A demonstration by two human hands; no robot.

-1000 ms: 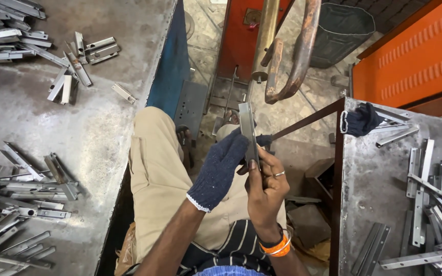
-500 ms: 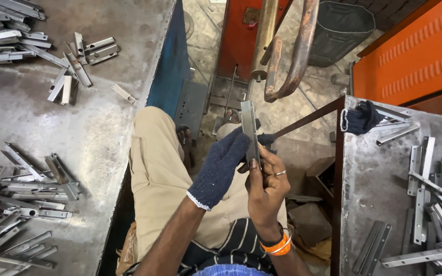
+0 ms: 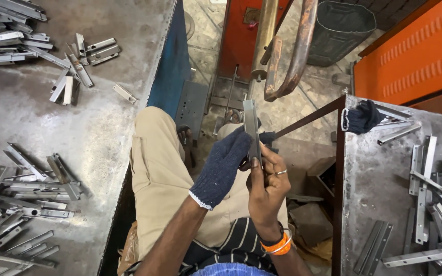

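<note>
On your left, the bench [image 3: 78, 133] carries loose heaps of metal strips [image 3: 21, 199], well apart from your hands. Over your lap, your left hand [image 3: 221, 168], in a dark knitted glove, is closed around the lower part of a narrow metal strip [image 3: 251, 128] that stands nearly upright, its top end free in the air above the floor. Keep that grip firm and low so the strip does not twist while you work on it. Your bare right hand [image 3: 267, 189] is curled against the same strip from the right, thumb and fingertips pressed to its edge; keep them clear of any sharp edge, which I judge likely on cut metal. Further right, a second bench [image 3: 379, 184] holds more strips [image 3: 436, 179] and a spare glove [image 3: 361, 116] near its corner.
</note>
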